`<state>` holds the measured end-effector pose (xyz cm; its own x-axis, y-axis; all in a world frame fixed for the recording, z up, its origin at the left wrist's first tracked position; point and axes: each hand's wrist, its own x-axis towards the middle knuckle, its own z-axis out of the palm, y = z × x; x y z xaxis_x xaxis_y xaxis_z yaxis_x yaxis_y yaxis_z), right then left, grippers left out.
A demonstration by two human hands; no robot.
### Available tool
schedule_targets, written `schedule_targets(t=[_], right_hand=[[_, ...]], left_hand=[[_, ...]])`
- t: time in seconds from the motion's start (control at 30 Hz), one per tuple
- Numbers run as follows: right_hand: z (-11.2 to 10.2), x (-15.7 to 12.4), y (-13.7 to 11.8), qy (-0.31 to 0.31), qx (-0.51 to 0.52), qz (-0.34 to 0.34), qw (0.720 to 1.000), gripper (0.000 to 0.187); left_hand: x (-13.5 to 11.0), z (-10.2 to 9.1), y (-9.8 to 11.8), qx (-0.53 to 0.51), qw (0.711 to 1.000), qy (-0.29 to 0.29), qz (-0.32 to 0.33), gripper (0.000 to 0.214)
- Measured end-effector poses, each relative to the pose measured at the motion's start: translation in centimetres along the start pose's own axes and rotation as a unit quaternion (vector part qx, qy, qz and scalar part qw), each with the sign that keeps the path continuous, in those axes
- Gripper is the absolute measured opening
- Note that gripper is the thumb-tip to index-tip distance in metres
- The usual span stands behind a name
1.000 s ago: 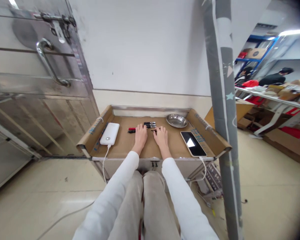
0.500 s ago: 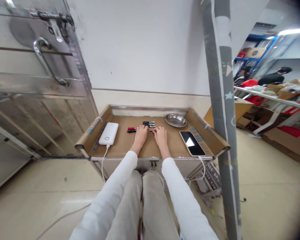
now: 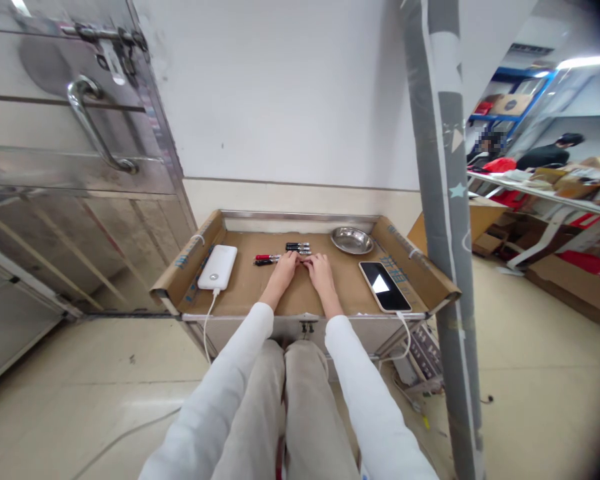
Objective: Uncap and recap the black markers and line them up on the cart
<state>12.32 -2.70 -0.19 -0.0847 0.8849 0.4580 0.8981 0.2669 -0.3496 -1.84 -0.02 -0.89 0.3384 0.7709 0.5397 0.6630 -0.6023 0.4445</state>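
My left hand [image 3: 285,269] and my right hand [image 3: 321,272] meet over the middle of the cardboard-lined tray top [image 3: 250,293]. Their fingers are curled and the fingertips nearly touch. Whatever small thing they pinch is mostly hidden by the fingers. Just beyond the fingertips, several black pens [image 3: 297,247] lie side by side. To the left of my left hand lie a red pen [image 3: 267,257] and a black pen [image 3: 265,262], their right ends close to that hand.
A white power bank [image 3: 218,267] with a cable lies at the left. A round metal dish [image 3: 353,241] stands at the back right, and a phone [image 3: 385,287] on a cable lies at the right. Folded cardboard sides [image 3: 415,260] edge the tray. A wrapped pole [image 3: 450,220] rises beside it.
My left hand has shifted and turned slightly to the right, baring more of the red and black pens. My right hand stays nearly in place, its fingers drawn in a little.
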Motion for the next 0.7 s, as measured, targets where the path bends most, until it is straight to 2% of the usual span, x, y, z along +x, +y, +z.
schedule_targets(t=[0.33, 0.53, 0.7], right_hand=[[-0.05, -0.02, -0.03, -0.008, 0.054, -0.021, 0.998, 0.02], [0.18, 0.03, 0.06, 0.005, 0.059, -0.023, 0.998, 0.02], [0.28, -0.07, -0.11, 0.011, 0.037, 0.0, 0.999, 0.021]], left_hand=[[-0.38, -0.04, -0.12, -0.023, 0.999, 0.008, -0.033, 0.02], [-0.02, -0.11, 0.19, -0.052, 0.998, -0.019, -0.004, 0.022], [-0.26, -0.36, 0.64, 0.002, 1.0, -0.019, -0.006, 0.036]])
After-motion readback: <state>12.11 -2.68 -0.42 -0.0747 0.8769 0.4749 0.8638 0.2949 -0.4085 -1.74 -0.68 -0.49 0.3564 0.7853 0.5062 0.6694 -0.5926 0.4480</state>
